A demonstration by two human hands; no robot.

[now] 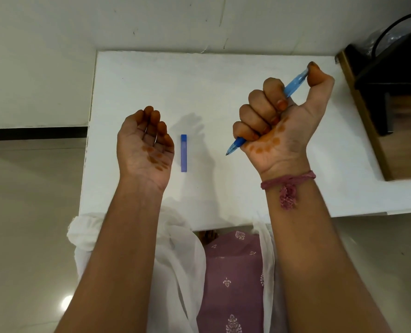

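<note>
Grip on the blue pen point(295, 85) is made by the right hand point(279, 121), fist curled round the barrel, thumb point(317, 74) set on the top end, tip held above the counter point(223, 75). The left hand point(145, 145) is held open, palm up. Any press is best driven straight down the barrel. Room is offered ahead; the blue case point(183, 153) between the hands and the counter's left edge are to be minded.

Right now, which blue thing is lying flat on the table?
The short blue case, flat on the white table between the left hand and right hand. The other, the blue pen, is gripped in the right hand, off the table.
</note>
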